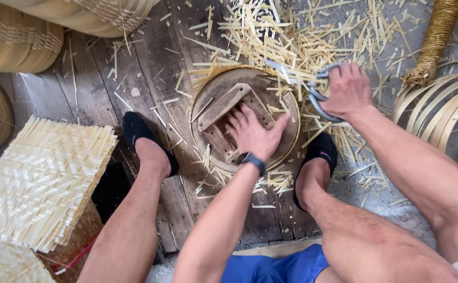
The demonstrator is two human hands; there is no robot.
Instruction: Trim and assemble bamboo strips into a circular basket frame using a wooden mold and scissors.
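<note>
Shears (pixel 313 86) sit half-hidden in the clenched right hand (pixel 347 91); left hand (pixel 252 133), released, covers the round wooden stand (pixel 213 94).

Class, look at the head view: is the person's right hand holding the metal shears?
Yes, the right hand grips the handles of the metal shears, while the left hand rests on the round wooden form.

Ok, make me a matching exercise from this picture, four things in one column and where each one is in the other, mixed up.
Things:
1. shears
2. round wooden form
3. woven bamboo mat
4. bamboo hoops

Places:
A. at the far right, on the floor
B. under the left hand
C. in the right hand
D. at the left, beside the leg

Pairs: 1-C, 2-B, 3-D, 4-A
</note>
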